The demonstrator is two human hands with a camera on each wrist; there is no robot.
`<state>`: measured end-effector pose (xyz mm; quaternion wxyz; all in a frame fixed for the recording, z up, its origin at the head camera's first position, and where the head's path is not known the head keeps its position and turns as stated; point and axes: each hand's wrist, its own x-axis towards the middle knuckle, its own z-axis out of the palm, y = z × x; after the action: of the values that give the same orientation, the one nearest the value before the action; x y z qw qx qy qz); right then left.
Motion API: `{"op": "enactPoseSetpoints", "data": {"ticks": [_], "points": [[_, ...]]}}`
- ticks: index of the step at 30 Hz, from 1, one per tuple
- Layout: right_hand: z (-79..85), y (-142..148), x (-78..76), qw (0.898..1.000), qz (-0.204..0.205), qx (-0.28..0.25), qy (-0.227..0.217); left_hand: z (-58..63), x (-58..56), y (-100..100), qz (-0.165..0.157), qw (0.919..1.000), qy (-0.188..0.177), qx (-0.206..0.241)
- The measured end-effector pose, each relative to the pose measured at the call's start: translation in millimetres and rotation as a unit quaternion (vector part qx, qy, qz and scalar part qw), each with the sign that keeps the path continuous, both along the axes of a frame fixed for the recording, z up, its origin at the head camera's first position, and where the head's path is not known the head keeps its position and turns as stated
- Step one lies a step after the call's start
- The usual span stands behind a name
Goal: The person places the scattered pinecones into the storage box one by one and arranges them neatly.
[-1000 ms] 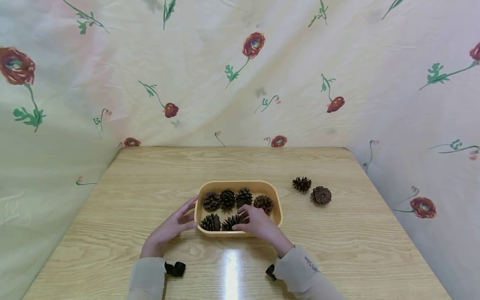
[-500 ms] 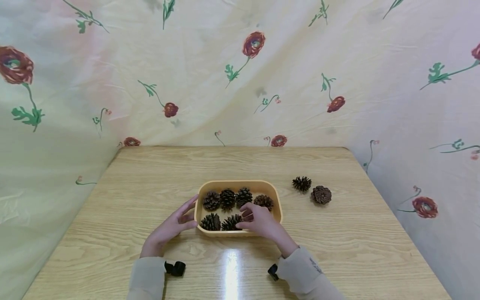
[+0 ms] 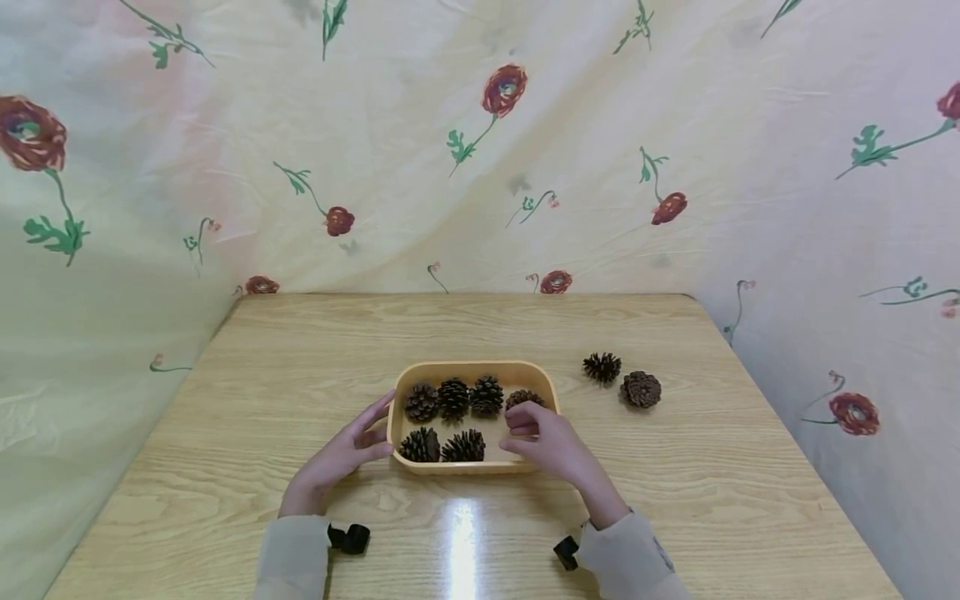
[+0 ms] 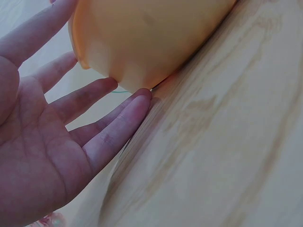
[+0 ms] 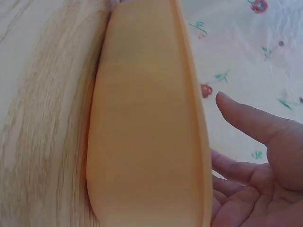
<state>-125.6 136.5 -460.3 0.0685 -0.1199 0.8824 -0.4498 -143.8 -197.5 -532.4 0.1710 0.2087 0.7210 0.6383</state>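
Observation:
A yellow-orange tub (image 3: 472, 468) with rounded corners holds several brown pine cones, four-cornered in outline and set in two rows. My left hand (image 3: 339, 457) rests straight fingers against its left end; the left wrist view shows fingertips at the tub's wall (image 4: 147, 42). Over the tub's right front part is my right hand (image 3: 553, 443), with nothing between thumb and fingers. It partly covers the back-right pine cone (image 3: 525, 397). Left of it lies the front pine cone (image 3: 464, 447), beside another pine cone (image 3: 421, 445). The right wrist view has the thumb (image 5: 246, 118) spread from the fingers.
To the right of the tub, a spiky dark pine cone (image 3: 602, 367) and a rounder pine cone (image 3: 641, 390) lie on the wooden table (image 3: 300, 350). Flower-printed cloth (image 3: 420, 167) hangs behind the table and along both sides.
My right hand has let go of the front pine cone and drawn off to the right, leaving it in the tub. The left hand stays at the tub's left end.

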Motion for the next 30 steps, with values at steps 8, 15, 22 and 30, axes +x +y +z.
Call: {"op": "enactPoseSetpoints", "data": {"ticks": [8,15,22,30], "points": [[4.4,19,8.1,0.999,-0.020,-0.045,0.006,1.1,-0.6,0,-0.001,1.0000,0.000,-0.001],[8.5,35,14.3,0.996,-0.045,-0.071,0.001,2.3,-0.5,1,-0.002,1.0000,-0.006,0.002],[13.7,58,9.9,0.992,-0.107,-0.069,0.008,4.0,-0.3,1,0.000,1.0000,-0.008,0.002],[20.3,94,-1.1,0.974,-0.224,0.006,0.027,5.6,-1.1,1,-0.004,1.0000,-0.007,0.002]]}}
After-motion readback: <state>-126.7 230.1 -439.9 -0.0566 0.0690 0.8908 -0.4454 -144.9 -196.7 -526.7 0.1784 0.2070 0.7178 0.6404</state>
